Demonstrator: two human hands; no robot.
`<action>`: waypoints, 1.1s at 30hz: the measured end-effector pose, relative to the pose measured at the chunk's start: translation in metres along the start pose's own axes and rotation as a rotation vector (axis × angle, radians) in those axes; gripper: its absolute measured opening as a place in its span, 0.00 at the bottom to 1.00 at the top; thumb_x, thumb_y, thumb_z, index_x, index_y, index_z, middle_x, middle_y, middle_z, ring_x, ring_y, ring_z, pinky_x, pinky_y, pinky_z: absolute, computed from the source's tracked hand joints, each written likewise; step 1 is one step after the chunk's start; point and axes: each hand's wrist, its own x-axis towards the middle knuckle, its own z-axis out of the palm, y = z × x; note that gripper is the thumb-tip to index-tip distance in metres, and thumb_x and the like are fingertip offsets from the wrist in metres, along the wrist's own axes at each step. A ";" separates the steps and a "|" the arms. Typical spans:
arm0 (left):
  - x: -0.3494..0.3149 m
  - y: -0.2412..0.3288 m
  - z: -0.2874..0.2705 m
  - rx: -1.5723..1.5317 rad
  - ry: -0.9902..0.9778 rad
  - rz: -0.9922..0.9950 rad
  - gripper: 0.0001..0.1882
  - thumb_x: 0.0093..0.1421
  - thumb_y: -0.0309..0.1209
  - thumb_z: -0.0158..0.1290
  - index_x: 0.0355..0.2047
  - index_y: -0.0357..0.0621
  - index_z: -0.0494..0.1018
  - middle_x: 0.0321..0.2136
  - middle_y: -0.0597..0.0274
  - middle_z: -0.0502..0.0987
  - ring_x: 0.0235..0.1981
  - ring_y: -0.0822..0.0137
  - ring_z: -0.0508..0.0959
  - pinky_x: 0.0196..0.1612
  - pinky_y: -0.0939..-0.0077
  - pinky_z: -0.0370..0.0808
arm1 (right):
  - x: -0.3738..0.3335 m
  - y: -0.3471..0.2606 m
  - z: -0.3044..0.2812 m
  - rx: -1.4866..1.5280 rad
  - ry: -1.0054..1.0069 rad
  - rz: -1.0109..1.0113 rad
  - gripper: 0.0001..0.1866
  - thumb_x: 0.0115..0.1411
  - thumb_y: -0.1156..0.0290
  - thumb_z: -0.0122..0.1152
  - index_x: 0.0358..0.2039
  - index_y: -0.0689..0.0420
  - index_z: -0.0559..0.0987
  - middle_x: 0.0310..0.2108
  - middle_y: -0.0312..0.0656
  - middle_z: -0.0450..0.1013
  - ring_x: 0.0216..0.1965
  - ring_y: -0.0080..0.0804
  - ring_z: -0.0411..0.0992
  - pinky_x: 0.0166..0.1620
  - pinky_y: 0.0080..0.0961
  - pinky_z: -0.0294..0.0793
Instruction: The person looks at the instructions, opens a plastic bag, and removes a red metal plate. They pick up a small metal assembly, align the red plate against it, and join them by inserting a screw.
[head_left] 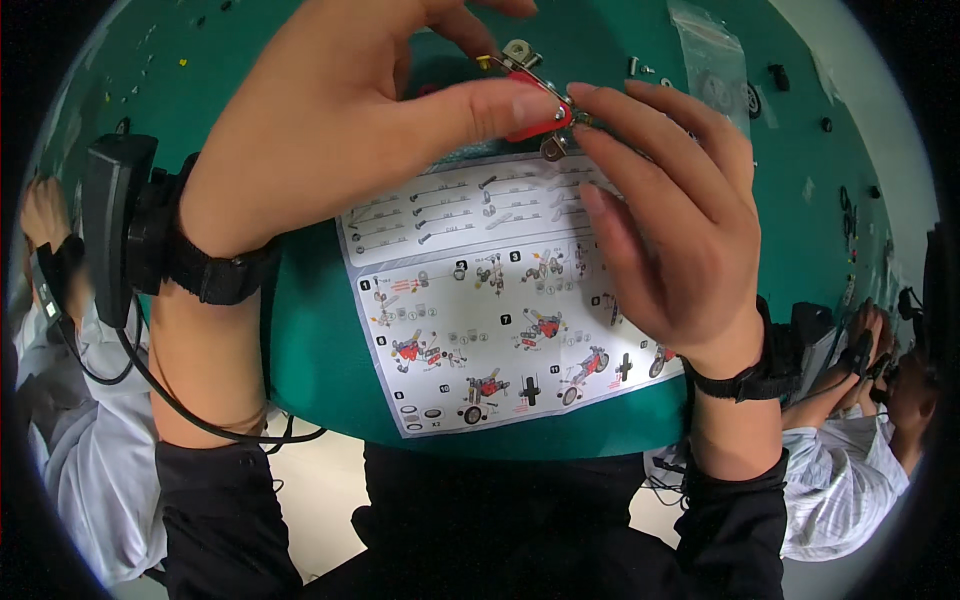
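A small model part with a red plate [535,130] and metal brackets [518,52] sits above the far edge of a printed instruction sheet [470,345]. My left hand [340,120] is closed on it, the thumb lying across the red plate; its other fingers are partly hidden behind the part. At the part's right end, the fingertips of my right hand [675,190] are touching or very close to a small fitting. The right fingers are stretched out and the thumb stands apart below them. Whether anything tiny is between the right fingertips is unclear.
Screws [633,66] lie beyond my right hand, beside a clear plastic bag [705,50] and a black wheel [753,100]. Small dark parts [846,200] are scattered along the right of the green table [320,370]. Other people's hands [45,215] rest at the left and right edges.
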 end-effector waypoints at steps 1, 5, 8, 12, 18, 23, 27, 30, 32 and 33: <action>-0.001 -0.002 0.002 -0.027 0.028 0.020 0.26 0.59 0.35 0.65 0.53 0.34 0.71 0.33 0.59 0.80 0.19 0.84 0.66 0.19 0.86 0.61 | 0.000 -0.001 -0.001 0.003 0.001 -0.002 0.18 0.50 0.79 0.63 0.44 0.63 0.79 0.52 0.47 0.75 0.53 0.51 0.71 0.56 0.39 0.67; 0.003 -0.014 -0.006 -0.514 -0.210 -0.127 0.23 0.60 0.31 0.63 0.52 0.32 0.70 0.34 0.57 0.81 0.23 0.82 0.72 0.24 0.86 0.69 | 0.003 -0.005 0.000 0.003 0.007 -0.035 0.20 0.49 0.79 0.64 0.46 0.63 0.79 0.53 0.47 0.75 0.53 0.50 0.71 0.56 0.39 0.67; 0.002 -0.031 0.014 -0.243 0.069 0.060 0.20 0.61 0.27 0.62 0.50 0.29 0.71 0.36 0.56 0.81 0.31 0.77 0.78 0.34 0.84 0.75 | 0.005 -0.004 0.001 -0.032 0.035 -0.046 0.21 0.49 0.80 0.64 0.47 0.62 0.79 0.54 0.49 0.74 0.55 0.51 0.70 0.57 0.40 0.67; 0.002 -0.039 0.004 -0.452 -0.092 0.121 0.17 0.61 0.24 0.61 0.47 0.27 0.72 0.35 0.54 0.82 0.38 0.72 0.81 0.42 0.81 0.78 | 0.005 -0.005 -0.006 -0.132 0.063 -0.057 0.23 0.50 0.79 0.64 0.50 0.60 0.79 0.59 0.54 0.70 0.59 0.51 0.68 0.59 0.41 0.68; 0.003 -0.034 0.018 -0.436 0.034 0.158 0.14 0.61 0.24 0.61 0.44 0.29 0.74 0.34 0.54 0.82 0.35 0.72 0.81 0.40 0.81 0.78 | -0.006 0.001 -0.012 -0.178 0.161 0.034 0.19 0.54 0.78 0.63 0.48 0.57 0.81 0.60 0.56 0.68 0.61 0.49 0.68 0.57 0.39 0.69; 0.002 -0.026 0.004 -0.408 0.016 0.037 0.13 0.60 0.26 0.62 0.41 0.30 0.75 0.32 0.56 0.81 0.33 0.73 0.80 0.37 0.81 0.77 | 0.002 -0.006 -0.011 -0.182 0.125 0.024 0.18 0.54 0.78 0.63 0.48 0.57 0.81 0.59 0.54 0.69 0.60 0.48 0.69 0.57 0.38 0.69; 0.009 -0.053 0.023 -0.361 0.122 0.327 0.13 0.60 0.29 0.63 0.39 0.31 0.76 0.30 0.59 0.80 0.29 0.76 0.78 0.32 0.85 0.74 | 0.018 -0.016 -0.015 -0.193 -0.087 -0.019 0.18 0.55 0.80 0.63 0.47 0.58 0.81 0.57 0.54 0.71 0.58 0.49 0.71 0.57 0.37 0.69; 0.013 -0.056 0.022 -0.364 0.111 0.451 0.13 0.60 0.31 0.63 0.39 0.33 0.76 0.28 0.61 0.80 0.25 0.79 0.75 0.27 0.87 0.70 | 0.002 0.000 -0.006 -0.100 0.071 -0.055 0.17 0.55 0.82 0.61 0.47 0.61 0.81 0.54 0.54 0.73 0.55 0.48 0.73 0.57 0.35 0.70; 0.009 -0.047 0.016 -0.281 0.146 0.405 0.13 0.60 0.32 0.63 0.39 0.34 0.77 0.27 0.62 0.79 0.24 0.79 0.74 0.26 0.87 0.69 | 0.005 -0.003 -0.006 -0.006 0.073 -0.016 0.17 0.55 0.84 0.60 0.47 0.63 0.80 0.53 0.54 0.73 0.53 0.47 0.74 0.55 0.34 0.72; 0.005 -0.042 0.009 -0.242 0.171 0.382 0.14 0.60 0.32 0.63 0.39 0.34 0.77 0.27 0.62 0.79 0.23 0.80 0.73 0.25 0.87 0.68 | 0.007 -0.010 -0.008 -0.047 0.071 0.000 0.16 0.55 0.85 0.60 0.46 0.65 0.80 0.49 0.53 0.75 0.50 0.44 0.76 0.53 0.32 0.73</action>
